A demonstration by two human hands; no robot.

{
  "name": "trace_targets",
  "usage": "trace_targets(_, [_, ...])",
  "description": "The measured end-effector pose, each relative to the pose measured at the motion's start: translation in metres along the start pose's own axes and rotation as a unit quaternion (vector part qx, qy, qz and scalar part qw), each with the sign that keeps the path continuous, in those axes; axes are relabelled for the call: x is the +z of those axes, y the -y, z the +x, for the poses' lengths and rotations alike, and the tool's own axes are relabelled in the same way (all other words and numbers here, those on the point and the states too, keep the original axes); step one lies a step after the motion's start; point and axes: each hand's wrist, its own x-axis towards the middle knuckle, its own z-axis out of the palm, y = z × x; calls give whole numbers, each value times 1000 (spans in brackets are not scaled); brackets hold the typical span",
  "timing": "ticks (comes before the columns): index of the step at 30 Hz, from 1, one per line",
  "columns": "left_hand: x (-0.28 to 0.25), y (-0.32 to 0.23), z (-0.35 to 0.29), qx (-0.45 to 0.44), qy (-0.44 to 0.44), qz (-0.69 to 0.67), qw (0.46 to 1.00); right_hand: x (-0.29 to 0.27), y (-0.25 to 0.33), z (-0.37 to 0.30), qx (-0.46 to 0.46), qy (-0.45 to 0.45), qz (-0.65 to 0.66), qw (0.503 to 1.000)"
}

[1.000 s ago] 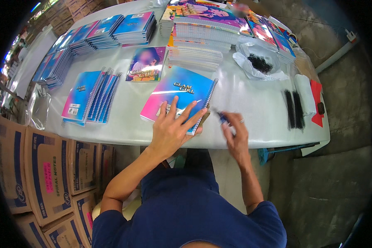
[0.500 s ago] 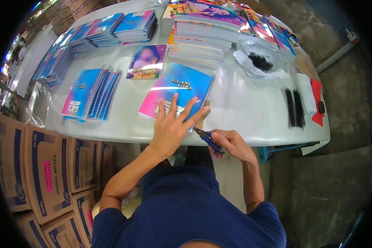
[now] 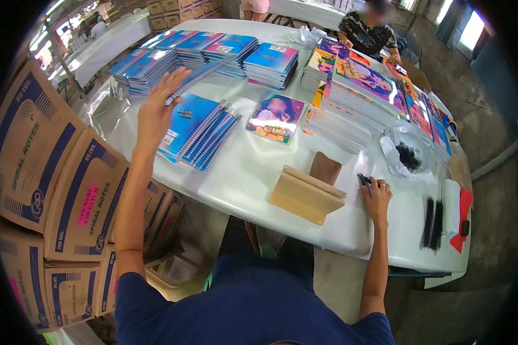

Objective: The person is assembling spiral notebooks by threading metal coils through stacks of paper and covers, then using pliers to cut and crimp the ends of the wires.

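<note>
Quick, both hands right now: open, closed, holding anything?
Left hand: open, fingers spread, raised over the blue spiral notebooks, holding nothing.
Right hand: closed on a small dark tool, resting on the table.

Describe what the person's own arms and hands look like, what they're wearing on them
Both forearms come up bare from short dark blue sleeves. The left hand and the right hand are bare too: no gloves, and no watch, ring or wristband that shows in this view. The shirt is plain dark blue, with no visible print.
</note>
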Motion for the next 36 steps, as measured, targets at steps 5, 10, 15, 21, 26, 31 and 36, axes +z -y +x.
trace_targets(5, [-11, 42, 10, -36, -83, -294, 951, -18, 63, 41, -92, -110, 276, 951])
trace_targets(10, [45, 20, 22, -59, -97, -641, 759, -61, 246, 79, -111, 90, 716, 684])
trace_targets(15, [67, 31, 21, -62, -80, -722, 684, -52, 329, 95, -127, 134, 783, 594])
trace_targets(21, [22, 146, 31, -311, 47, -590, 744, -61, 406, 124, -312, -149, 603, 719])
trace_targets(26, [-2, 185, -7, -481, 304, -214, 794, -9, 401, 124, -516, 8, 258, 817])
trace_targets(31, [3, 229, -52, -319, 296, -273, 858, -73, 284, 165, -440, -87, 406, 796])
trace_targets(36, [24, 228, -26, -250, 325, -203, 889, -127, 89, 260, -12, -310, 19, 951])
